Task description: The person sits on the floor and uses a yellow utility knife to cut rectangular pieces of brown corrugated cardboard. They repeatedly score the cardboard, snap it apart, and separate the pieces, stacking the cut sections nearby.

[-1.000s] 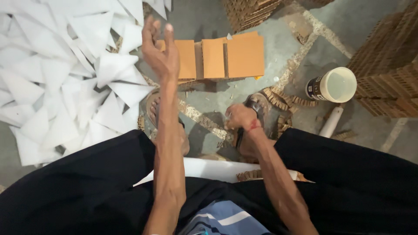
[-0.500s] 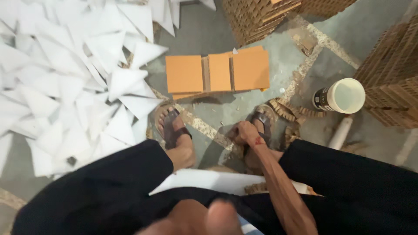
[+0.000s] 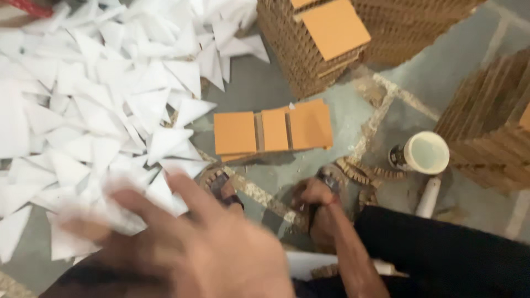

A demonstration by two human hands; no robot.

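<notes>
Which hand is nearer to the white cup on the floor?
Right. The right hand is down by the sandal, left of the white cup. The blurred left hand is farther off, near the white paper pieces.

The floor (image 3: 259, 88) is grey concrete with pale seams running across it. A wide heap of white paper triangles (image 3: 94, 99) covers its left part. Three orange cardboard squares (image 3: 273, 131) lie flat side by side in the middle, touching. Stacks of cardboard (image 3: 331, 44) stand at the top and at the right edge. A white cup (image 3: 426, 153) stands near the right stack, with a white tube (image 3: 429, 197) lying just below it.
</notes>
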